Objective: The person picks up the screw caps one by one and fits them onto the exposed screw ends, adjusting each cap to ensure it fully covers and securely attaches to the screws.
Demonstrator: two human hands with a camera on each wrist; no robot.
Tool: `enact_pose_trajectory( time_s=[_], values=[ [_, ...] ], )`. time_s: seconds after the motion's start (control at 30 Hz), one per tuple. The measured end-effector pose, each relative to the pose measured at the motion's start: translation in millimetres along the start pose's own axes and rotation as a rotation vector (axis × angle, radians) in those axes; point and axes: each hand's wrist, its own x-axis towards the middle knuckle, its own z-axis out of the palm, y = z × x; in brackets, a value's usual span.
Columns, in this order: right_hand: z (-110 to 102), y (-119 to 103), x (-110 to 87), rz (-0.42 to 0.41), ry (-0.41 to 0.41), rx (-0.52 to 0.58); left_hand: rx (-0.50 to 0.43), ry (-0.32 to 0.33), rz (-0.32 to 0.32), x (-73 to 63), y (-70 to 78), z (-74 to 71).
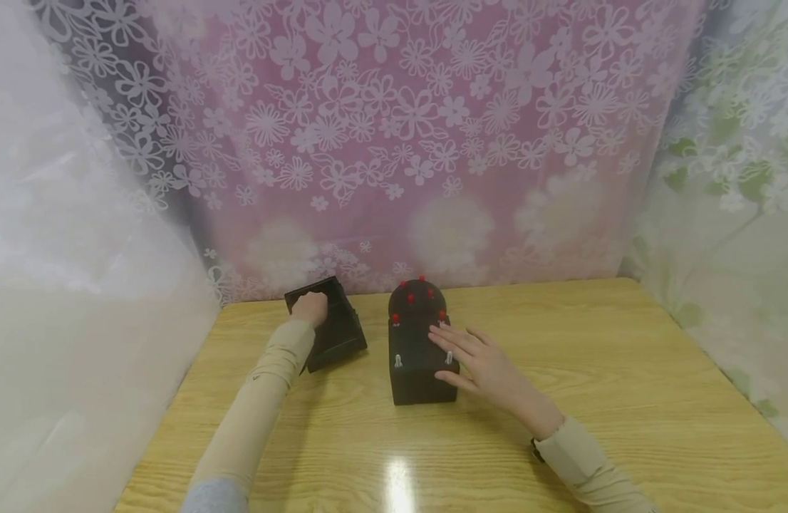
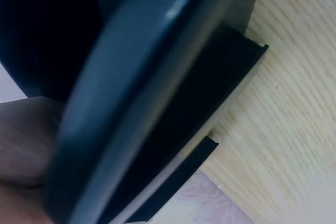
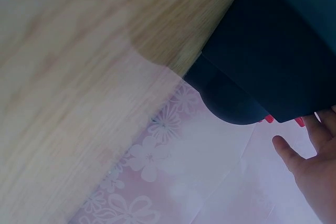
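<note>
Toward the table's back left, my left hand has its fingers curled and grips a black open tray-like case, which sits askew. The case's black rim fills much of the left wrist view, and hides most of the fingers. To the right stands a black block with a rounded back, bearing several red-tipped pegs and two silver bolts near its front. My right hand rests its extended fingers on the block's right side; in the right wrist view the thumb is spread apart.
Both things stand on a light wooden table near its back edge. A pink floral curtain hangs right behind, with a pale sheet at the left and a leafy patterned one at the right.
</note>
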Motion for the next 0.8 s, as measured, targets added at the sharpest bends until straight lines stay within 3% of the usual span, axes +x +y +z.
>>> enact_pose_trajectory(
  time_s=[0.23, 0.8],
  values=[
    [0.7, -0.4, 0.2, -0.011, 0.009, 0.002, 0.019, 0.013, 0.020, 3.4, -3.8, 6.8],
    [1.6, -0.2, -0.6, 0.007, 0.003, 0.011, 0.062, 0.025, 0.019, 4.8, -4.2, 7.1]
  ],
)
